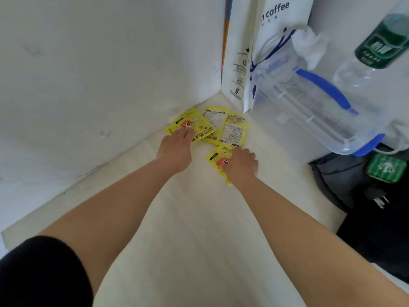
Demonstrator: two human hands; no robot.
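Note:
Several yellow snack packets lie in the corner of a white surface (181, 218). My left hand (177, 149) reaches onto the far-left packet (194, 121), fingers laid over its printed cartoon face. Two more packets (234, 129) lie back side up to its right, overlapping. My right hand (242, 165) sits on a nearer packet (215, 158), fingers curled down onto it, thumb by the orange print. How firmly either hand holds its packet is hidden beneath the hand.
White walls (88, 74) close the corner on the left and back. A white coffee paper bag (261, 52) stands behind a clear plastic box with blue handle (309, 111). A green-labelled bottle (380, 45), dark bag (340, 173) and green tin (386, 167) crowd the right.

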